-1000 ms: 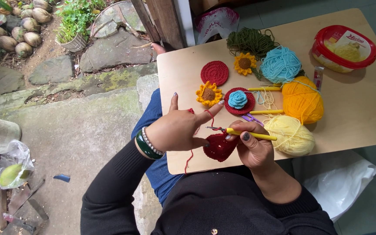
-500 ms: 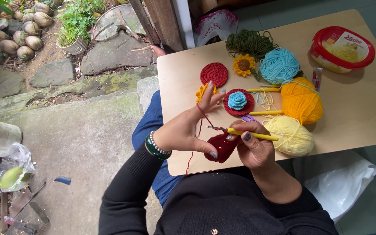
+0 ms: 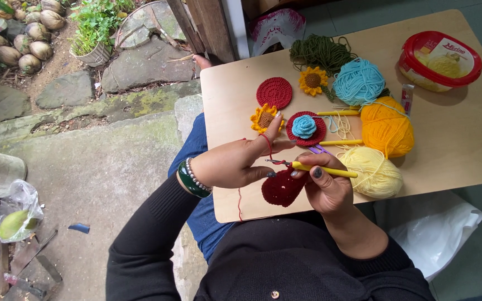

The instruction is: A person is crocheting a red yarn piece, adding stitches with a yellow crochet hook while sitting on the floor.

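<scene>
Left hand: pinching the dark red crochet piece, red yarn looping over its raised finger.
Right hand: gripping the yellow crochet hook.
Crochet piece: hanging between both hands, over the wooden worktop's near edge.
Nearby: pale yellow yarn ball.

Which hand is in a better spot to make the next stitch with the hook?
Probably the right hand: it holds the yellow crochet hook with its tip at the dark red crochet piece. The left hand has red yarn looped over its raised finger, so it seems placed to feed yarn.
</scene>
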